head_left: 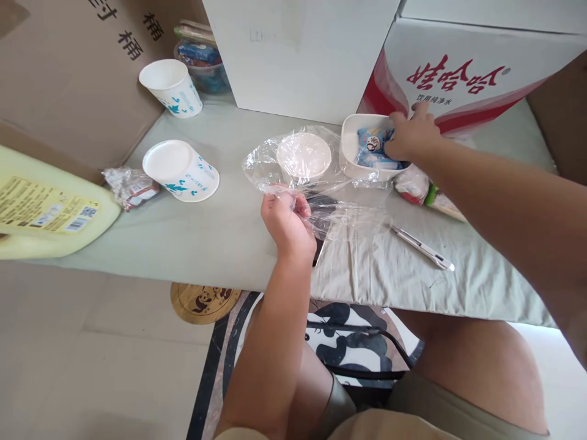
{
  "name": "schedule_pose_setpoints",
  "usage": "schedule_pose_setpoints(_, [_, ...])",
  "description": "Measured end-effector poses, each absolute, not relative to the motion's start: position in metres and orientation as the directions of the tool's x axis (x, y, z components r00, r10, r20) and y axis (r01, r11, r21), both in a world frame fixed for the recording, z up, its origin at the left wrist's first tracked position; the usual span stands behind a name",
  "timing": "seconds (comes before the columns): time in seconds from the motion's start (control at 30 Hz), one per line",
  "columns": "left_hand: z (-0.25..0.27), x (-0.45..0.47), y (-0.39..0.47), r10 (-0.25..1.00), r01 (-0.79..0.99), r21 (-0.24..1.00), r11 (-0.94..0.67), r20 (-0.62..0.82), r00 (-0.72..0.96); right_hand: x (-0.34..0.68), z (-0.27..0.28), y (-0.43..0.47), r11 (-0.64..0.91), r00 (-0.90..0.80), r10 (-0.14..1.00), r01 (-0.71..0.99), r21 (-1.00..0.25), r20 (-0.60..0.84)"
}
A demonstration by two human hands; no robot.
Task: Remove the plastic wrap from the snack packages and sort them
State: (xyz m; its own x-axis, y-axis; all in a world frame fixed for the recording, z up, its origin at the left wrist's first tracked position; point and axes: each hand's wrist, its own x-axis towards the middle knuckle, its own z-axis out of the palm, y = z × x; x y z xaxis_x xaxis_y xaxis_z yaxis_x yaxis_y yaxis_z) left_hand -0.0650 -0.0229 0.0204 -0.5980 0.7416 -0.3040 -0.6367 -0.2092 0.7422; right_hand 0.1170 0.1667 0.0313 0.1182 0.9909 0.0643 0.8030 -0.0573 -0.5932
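Observation:
My left hand is closed on the edge of a clear plastic bag, which spreads crumpled over the cloth. A small white bowl shows through the film, just beyond those fingers; I cannot tell if it is inside or under the bag. At the right, my right hand reaches over the rim of a white rectangular container, fingers apart, thumb down by several blue snack packets. Its fingertips partly hide the packets. Beneath the film lies a dark flat object, mostly covered.
Two paper cups stand at left, near a wrapped snack and a yellow jug. A utility knife lies at front right. More packages sit beside the container. White boxes wall off the back.

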Motion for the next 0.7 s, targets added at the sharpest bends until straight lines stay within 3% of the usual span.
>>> schedule_pose_setpoints(0.1, [0.02,-0.065,-0.024,0.752,-0.652,0.723,-0.227,-0.295,-0.589,0.112,0.031,0.163,-0.023,0.088,0.993,0.794,-0.608,0.078])
schedule_pose_setpoints(0.27, [0.022,-0.07,-0.026,0.792,-0.684,0.708,-0.173,-0.313,-0.524,0.126,0.046,0.127,0.163,0.06,0.95,0.742,-0.65,0.307])
schedule_pose_setpoints(0.37, [0.025,-0.071,-0.028,0.881,-0.728,0.684,-0.055,-0.31,-0.357,0.145,0.041,0.078,0.265,0.048,0.938,0.538,-0.8,0.343])
schedule_pose_setpoints(0.43, [0.025,-0.068,-0.03,0.949,-0.745,0.664,0.067,-0.273,-0.158,0.154,0.029,0.038,0.203,-0.046,0.979,0.307,-0.93,0.199])
schedule_pose_setpoints(0.53, [0.023,-0.057,-0.032,0.973,-0.699,0.682,0.216,-0.208,0.098,0.157,0.007,-0.018,-0.039,-0.199,0.979,0.044,-0.998,-0.047])
schedule_pose_setpoints(0.63, [0.018,-0.045,-0.033,0.976,-0.641,0.736,0.217,-0.177,0.127,0.153,-0.007,-0.05,-0.254,-0.226,0.951,-0.176,-0.951,-0.212])
schedule_pose_setpoints(0.7, [0.014,-0.04,-0.032,0.984,-0.598,0.782,0.178,-0.159,0.085,0.153,-0.009,-0.055,-0.269,-0.162,0.958,-0.222,-0.937,-0.236])
